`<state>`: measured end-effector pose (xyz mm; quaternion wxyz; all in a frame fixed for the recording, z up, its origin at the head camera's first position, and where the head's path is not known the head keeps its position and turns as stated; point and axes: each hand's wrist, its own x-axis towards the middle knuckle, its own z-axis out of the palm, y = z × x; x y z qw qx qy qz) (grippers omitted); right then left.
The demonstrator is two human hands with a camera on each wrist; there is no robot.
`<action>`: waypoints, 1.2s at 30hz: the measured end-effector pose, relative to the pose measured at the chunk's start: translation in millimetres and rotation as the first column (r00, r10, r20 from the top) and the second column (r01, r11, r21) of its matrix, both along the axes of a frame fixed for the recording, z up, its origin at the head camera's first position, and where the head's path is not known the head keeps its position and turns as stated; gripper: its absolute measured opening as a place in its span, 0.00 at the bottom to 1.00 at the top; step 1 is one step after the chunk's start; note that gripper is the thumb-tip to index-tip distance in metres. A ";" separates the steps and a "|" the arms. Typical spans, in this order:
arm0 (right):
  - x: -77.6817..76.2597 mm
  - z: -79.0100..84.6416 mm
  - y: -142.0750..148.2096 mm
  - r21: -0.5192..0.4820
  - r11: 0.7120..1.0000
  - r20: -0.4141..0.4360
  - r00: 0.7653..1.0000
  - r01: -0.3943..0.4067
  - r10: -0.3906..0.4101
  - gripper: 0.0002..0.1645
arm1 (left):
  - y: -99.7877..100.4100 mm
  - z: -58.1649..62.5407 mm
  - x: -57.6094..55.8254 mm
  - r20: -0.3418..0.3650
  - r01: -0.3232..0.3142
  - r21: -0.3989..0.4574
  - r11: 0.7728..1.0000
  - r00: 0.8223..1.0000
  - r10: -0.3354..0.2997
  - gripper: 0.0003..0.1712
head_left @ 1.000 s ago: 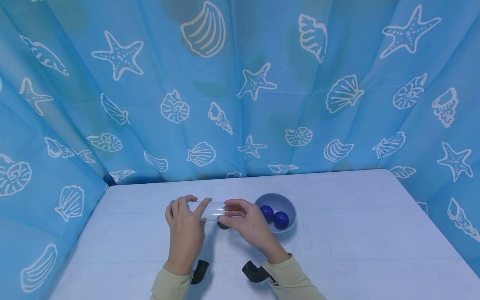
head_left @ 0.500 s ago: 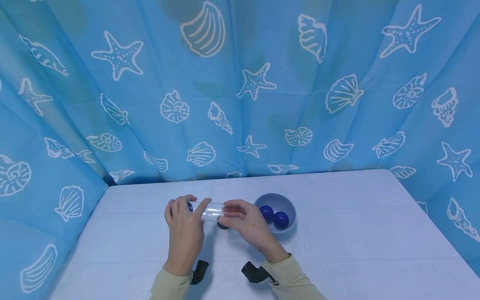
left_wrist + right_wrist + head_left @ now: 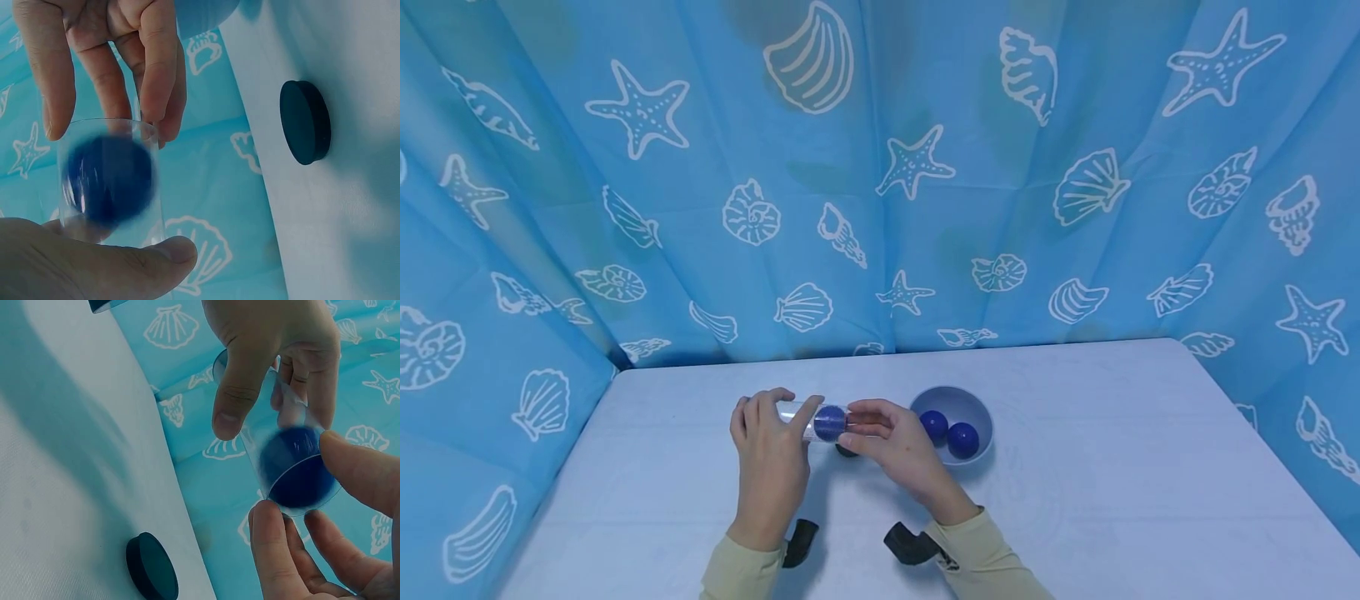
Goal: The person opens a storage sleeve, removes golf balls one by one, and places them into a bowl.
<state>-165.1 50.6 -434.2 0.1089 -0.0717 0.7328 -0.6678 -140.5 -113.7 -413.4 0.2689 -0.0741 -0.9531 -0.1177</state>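
Observation:
My left hand point(image 3: 771, 458) grips a clear plastic tube point(image 3: 809, 411) from above, around its left part. The tube lies almost level over the table, and a blue ball point(image 3: 830, 423) sits inside near its right end. At that end my right hand point(image 3: 906, 450) holds the rim, thumb point(image 3: 359, 472) on one side and fingertips point(image 3: 269, 519) on the other. The left wrist view shows the ball point(image 3: 109, 178) slightly blurred behind the clear wall. A black round cap point(image 3: 305, 122) lies on the table below the tube, mostly hidden in the head view.
A grey-blue bowl point(image 3: 977, 407) stands just right of my right hand, with two blue balls point(image 3: 962, 439) in it. The white-covered table point(image 3: 1112, 467) reaches back to a blue curtain point(image 3: 865, 183) with shells and starfish. Black mounts point(image 3: 910, 543) sit at both wrists.
The blue ball has moved inside the tube from the left end, beneath my left fingers, to the right end. Both hands have stayed nearly in place.

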 end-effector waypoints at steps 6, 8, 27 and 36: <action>0.7 1.1 0.6 0.024 1.000 0.025 1.000 0.014 -0.015 0.32 | -0.2 0.4 -0.2 -0.008 0.008 0.003 1.000 1.000 -0.008 0.32; 0.9 2.0 0.7 0.033 0.999 0.029 0.999 0.017 -0.018 0.32 | -0.2 0.8 0.0 -0.007 0.008 0.004 1.000 1.000 -0.008 0.32; -0.3 3.8 2.5 0.070 0.997 0.037 0.998 0.046 -0.048 0.32 | 1.2 0.8 0.7 0.011 -0.001 0.012 1.000 1.000 0.000 0.31; 0.0 6.7 5.6 0.082 0.996 0.022 0.999 0.045 -0.047 0.32 | 1.6 1.7 1.1 0.032 -0.005 0.020 1.000 0.999 0.004 0.32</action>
